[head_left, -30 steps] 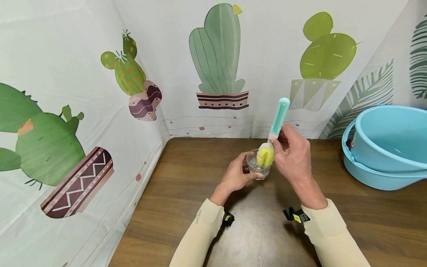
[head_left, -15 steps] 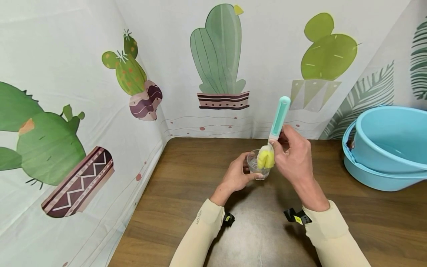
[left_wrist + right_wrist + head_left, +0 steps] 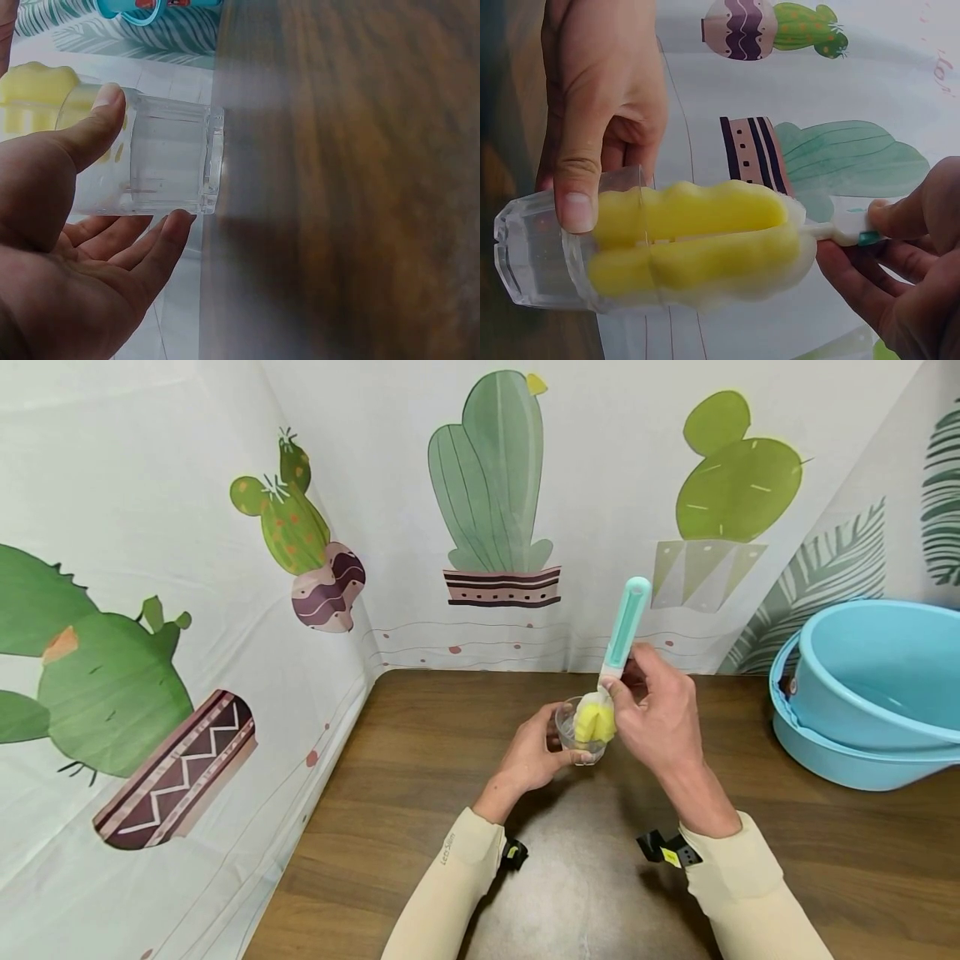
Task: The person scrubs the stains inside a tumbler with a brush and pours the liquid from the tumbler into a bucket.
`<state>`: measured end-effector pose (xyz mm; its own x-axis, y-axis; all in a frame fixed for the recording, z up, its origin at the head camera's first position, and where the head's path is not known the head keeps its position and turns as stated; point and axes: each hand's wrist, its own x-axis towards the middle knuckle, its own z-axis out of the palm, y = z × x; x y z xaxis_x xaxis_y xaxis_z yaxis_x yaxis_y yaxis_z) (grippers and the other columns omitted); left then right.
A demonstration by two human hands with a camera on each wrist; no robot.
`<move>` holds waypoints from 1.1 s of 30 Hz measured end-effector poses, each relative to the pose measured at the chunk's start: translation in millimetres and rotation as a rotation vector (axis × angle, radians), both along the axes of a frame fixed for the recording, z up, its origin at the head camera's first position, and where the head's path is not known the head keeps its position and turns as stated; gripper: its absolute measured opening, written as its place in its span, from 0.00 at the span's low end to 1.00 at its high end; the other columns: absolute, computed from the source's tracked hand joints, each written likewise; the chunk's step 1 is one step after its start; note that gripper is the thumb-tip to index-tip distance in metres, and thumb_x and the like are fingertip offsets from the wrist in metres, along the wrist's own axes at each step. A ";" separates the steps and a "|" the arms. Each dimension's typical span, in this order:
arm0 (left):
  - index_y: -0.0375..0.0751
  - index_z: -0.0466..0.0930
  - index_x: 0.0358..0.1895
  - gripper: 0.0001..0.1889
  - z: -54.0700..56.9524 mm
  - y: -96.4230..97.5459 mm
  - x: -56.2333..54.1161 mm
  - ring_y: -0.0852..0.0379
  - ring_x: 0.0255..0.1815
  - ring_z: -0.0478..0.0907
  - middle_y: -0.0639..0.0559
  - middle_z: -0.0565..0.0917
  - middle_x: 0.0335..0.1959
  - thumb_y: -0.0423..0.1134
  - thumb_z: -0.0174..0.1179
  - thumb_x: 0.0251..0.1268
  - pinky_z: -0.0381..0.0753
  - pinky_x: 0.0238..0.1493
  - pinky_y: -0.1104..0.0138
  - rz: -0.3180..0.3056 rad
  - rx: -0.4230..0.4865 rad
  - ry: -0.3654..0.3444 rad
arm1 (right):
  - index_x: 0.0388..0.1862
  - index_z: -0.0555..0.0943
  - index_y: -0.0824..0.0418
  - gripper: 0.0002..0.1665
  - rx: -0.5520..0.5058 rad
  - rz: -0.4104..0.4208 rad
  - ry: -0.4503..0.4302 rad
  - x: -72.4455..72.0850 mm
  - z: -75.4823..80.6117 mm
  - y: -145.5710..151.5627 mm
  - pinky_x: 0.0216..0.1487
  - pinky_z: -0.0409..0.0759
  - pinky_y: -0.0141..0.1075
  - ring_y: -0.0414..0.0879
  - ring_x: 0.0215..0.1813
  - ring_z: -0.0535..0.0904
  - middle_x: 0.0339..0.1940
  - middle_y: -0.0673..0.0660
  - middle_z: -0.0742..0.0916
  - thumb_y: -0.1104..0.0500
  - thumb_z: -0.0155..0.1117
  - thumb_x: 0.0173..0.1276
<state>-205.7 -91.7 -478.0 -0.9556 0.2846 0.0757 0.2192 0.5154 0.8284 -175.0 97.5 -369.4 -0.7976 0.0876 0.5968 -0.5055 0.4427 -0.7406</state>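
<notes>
On the right hand [image 3: 663,714], the thumb and fingertips are clamped in a pinch on the white neck [image 3: 849,227] of the brush [image 3: 626,625], just below its green handle, which rises free above them. That hold looks short on leverage: against a stiff push, the neck could twist or slip between the fingertips.

On the left hand [image 3: 531,749], the thumb lies against one side of the clear cup [image 3: 166,165] and the fingers curl round the other, so the cup is clamped between them. Its wall is smooth; if it is wet, which the views do not settle, it could turn in this grip.

The yellow sponge [image 3: 720,214] sits with its lower part inside the cup and its upper part outside. It seems to fill most of the cup's width, so turning or lifting it could drag the cup along, and a sideways push could tip it.

The cup stands roughly upright at the table [image 3: 420,777]; whether its base touches the wood cannot be told. If it does not, the left hand alone bears any downward push, and the cup could slide through.

The bucket [image 3: 862,703] is well apart to the right, unlikely to interfere.
</notes>
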 end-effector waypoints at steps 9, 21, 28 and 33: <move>0.47 0.70 0.76 0.43 1.0 0.4 0.1 0.60 0.54 0.85 0.51 0.82 0.65 0.44 0.82 0.58 0.86 0.56 0.64 0.001 0.006 -0.007 | 0.51 0.84 0.64 0.13 -0.009 0.009 -0.026 -0.1 0.3 -0.6 0.42 0.78 0.17 0.54 0.43 0.90 0.42 0.62 0.92 0.72 0.71 0.70; 0.46 0.69 0.77 0.44 -0.7 0.5 -0.4 0.61 0.53 0.85 0.51 0.83 0.62 0.45 0.82 0.58 0.86 0.55 0.64 -0.002 0.021 -0.018 | 0.50 0.83 0.65 0.12 -0.058 0.035 -0.056 -0.8 -1.2 -2.8 0.45 0.80 0.17 0.54 0.45 0.90 0.42 0.62 0.92 0.72 0.71 0.70; 0.46 0.69 0.77 0.44 -0.3 0.9 -1.1 0.61 0.51 0.86 0.50 0.85 0.59 0.44 0.82 0.58 0.86 0.53 0.66 -0.007 0.030 -0.019 | 0.50 0.82 0.66 0.12 -0.074 0.027 -0.061 -1.8 -2.8 -5.0 0.44 0.82 0.19 0.53 0.44 0.90 0.41 0.61 0.92 0.72 0.71 0.70; 0.45 0.69 0.76 0.44 -0.3 0.4 -0.6 0.62 0.50 0.86 0.50 0.85 0.57 0.44 0.83 0.57 0.86 0.53 0.64 -0.005 0.033 -0.019 | 0.49 0.82 0.66 0.12 -0.088 0.016 -0.059 -2.1 -4.8 -7.2 0.43 0.82 0.19 0.49 0.42 0.89 0.40 0.60 0.92 0.72 0.71 0.69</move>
<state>-206.3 -91.3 -478.3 -0.9555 0.2872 0.0669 0.2058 0.4869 0.8489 -177.2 90.3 -374.2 -0.8326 0.1249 0.5396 -0.4665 0.3670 -0.8048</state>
